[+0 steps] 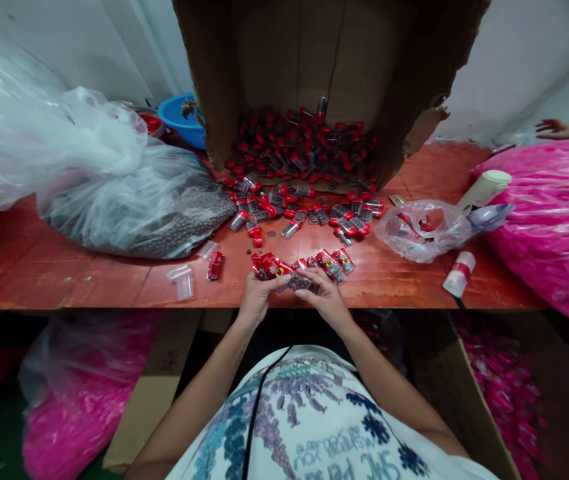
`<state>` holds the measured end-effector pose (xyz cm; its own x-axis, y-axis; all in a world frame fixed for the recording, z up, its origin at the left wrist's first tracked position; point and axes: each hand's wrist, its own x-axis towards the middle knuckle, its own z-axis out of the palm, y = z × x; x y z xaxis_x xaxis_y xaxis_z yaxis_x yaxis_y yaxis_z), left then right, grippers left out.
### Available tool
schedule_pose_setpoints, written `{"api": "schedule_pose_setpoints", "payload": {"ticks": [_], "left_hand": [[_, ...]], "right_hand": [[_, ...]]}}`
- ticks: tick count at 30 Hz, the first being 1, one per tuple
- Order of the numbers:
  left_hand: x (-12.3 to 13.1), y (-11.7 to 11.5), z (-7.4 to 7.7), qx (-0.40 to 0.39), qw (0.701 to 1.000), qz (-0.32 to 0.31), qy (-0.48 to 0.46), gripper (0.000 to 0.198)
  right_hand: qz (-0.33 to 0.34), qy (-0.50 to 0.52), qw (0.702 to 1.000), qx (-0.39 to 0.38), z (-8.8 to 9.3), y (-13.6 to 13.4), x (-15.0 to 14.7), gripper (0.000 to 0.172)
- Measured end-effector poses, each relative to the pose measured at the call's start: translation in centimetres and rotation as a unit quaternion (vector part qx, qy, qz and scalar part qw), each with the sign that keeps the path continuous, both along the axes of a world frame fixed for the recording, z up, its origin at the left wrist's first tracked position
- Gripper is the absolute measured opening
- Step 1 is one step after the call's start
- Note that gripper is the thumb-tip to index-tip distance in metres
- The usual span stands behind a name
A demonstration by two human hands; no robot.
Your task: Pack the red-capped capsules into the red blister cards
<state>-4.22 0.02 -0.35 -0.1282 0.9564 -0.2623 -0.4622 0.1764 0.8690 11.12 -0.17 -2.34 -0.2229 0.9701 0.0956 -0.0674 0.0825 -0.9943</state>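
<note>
Red-capped clear pieces are the stock in hand; whether they are vials or sachets cannot be read at this size.

1. Left hand [257, 293]: grip clenched on a red bundle [268, 267] of several such pieces, held at the near edge of the bench [64, 280].
2. Right hand [325, 293]: grip pinched on a dark-filled piece [298, 282], which sits between the two hands and touches the red bundle.
3. Near row [333, 260]: a few pieces lie just beyond the right hand, on the bench.
4. Loose pile [304, 210]: many pieces lie spilled from the cardboard box [214, 80], with a deep layer inside it.
5. Clear bag [154, 213], holding dark pellets, lies to the left. An empty clear piece [183, 281] lies near it.

Assessment: only the bundle and the near row appear handled. The pile and the box contents are far larger, so the work is judged to be at an early stage.
</note>
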Motion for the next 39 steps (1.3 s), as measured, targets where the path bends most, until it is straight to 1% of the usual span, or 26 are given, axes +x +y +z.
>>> {"api": "schedule_pose_setpoints", "payload": {"ticks": [2, 5, 6, 8, 10, 12, 15, 19, 20, 22, 25, 26, 27, 28, 31, 33, 36, 39], "left_hand": [[0.1, -0.1, -0.1, -0.016, 1.0, -0.014, 0.001, 0.03], [0.3, -0.2, -0.3, -0.041, 0.998, -0.054, 0.016, 0.029], [0.4, -0.2, -0.3, -0.048, 0.997, -0.064, 0.019, 0.029], [0.3, -0.2, -0.3, -0.052, 0.997, -0.062, 0.008, 0.029], [0.4, -0.2, -0.3, -0.047, 0.998, -0.041, -0.013, 0.029], [0.6, -0.3, -0.4, -0.042, 0.999, -0.03, -0.018, 0.028], [1.1, -0.5, -0.8, -0.043, 0.998, -0.049, -0.005, 0.025], [1.3, -0.5, -1.5, -0.058, 0.996, -0.07, -0.013, 0.026], [1.2, -0.4, -1.6, -0.064, 0.996, -0.064, -0.024, 0.028], [0.8, 0.0, -2.0, -0.077, 0.996, -0.03, -0.045, 0.034], [0.3, 0.5, -2.2, -0.09, 0.993, 0.032, -0.065, 0.044], [0.2, 0.6, -2.1, -0.089, 0.993, 0.044, -0.068, 0.046], [0.2, 0.7, -2.1, -0.087, 0.992, 0.052, -0.072, 0.047], [0.2, 0.7, -2.0, -0.084, 0.992, 0.058, -0.076, 0.048], [0.3, 0.7, -1.9, -0.081, 0.991, 0.073, -0.083, 0.051], [0.2, 0.5, -1.9, -0.082, 0.99, 0.078, -0.083, 0.051], [-0.6, 0.5, -2.0, -0.07, 0.991, 0.084, -0.083, 0.047], [-1.8, 0.7, -1.9, -0.064, 0.987, 0.122, -0.081, 0.039]], "right_hand": [[-0.004, -0.006, 1.0, 0.0, -0.5, -0.2, 0.0, 0.043], [-0.023, 0.003, 1.0, -0.015, -1.1, -0.5, 0.0, 0.06], [-0.022, 0.0, 1.0, -0.014, -1.1, -0.5, 0.1, 0.063], [-0.016, -0.018, 1.0, 0.004, -0.9, -0.6, 0.4, 0.057], [-0.011, -0.041, 0.999, 0.017, -0.8, -0.6, 0.7, 0.048], [-0.018, -0.052, 0.998, 0.014, -0.8, -0.6, 0.9, 0.041], [-0.049, -0.051, 0.998, -0.003, -1.4, -0.5, 0.7, 0.032], [-0.073, -0.072, 0.995, -0.013, -2.1, -0.1, 0.9, 0.029], [-0.083, -0.087, 0.993, -0.01, -2.1, 0.2, 1.1, 0.029], [-0.118, -0.141, 0.983, 0.009, -2.0, 0.8, 1.8, 0.029], [-0.193, -0.251, 0.946, 0.064, -1.2, 1.7, 2.5, 0.036], [-0.2, -0.274, 0.937, 0.082, -0.9, 1.9, 2.4, 0.038], [-0.19, -0.284, 0.935, 0.096, -0.7, 2.0, 2.1, 0.039], [-0.164, -0.282, 0.94, 0.103, -0.6, 2.0, 1.6, 0.039], [-0.053, -0.242, 0.965, 0.091, -0.7, 1.9, -0.5, 0.035], [-0.028, -0.233, 0.968, 0.093, -0.9, 2.1, -1.8, 0.034], [-0.021, -0.271, 0.952, 0.14, -0.8, 3.0, -2.9, 0.033], [0.045, -0.321, 0.932, 0.165, 0.0, 5.0, -3.3, 0.031]]}}
